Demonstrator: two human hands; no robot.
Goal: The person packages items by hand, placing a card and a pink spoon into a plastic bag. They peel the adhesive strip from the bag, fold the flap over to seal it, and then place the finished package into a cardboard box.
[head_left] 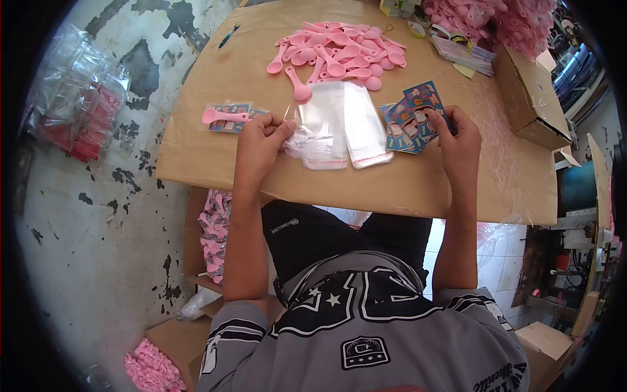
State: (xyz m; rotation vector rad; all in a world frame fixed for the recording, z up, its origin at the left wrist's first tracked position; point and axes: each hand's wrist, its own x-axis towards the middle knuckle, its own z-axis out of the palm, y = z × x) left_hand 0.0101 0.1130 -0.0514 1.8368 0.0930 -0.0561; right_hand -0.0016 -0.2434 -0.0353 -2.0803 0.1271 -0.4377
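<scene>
My left hand (262, 138) is closed, with thumb and fingertips pinching the edge of a clear plastic bag (305, 142). That bag lies partly over a stack of clear bags (328, 111), and a second stack (366, 124) lies just to its right. In my right hand (461, 133), a printed blue card (424, 95) is pinched above more such cards (400, 130) fanned out on the table. Left of my left hand, a pink measuring spoon (225, 117) lies on a blue card in clear wrapping. A heap of loose pink measuring spoons (339, 49) sits beyond the bags.
The brown-covered table (215, 160) has a pen (228, 36) near its far left edge. A cardboard box (532, 98) and a large pink heap (493, 26) stand at the right. Below the table's left side, a carton holds packed pink spoons (214, 232). Plastic-wrapped bundles (78, 98) lie at far left.
</scene>
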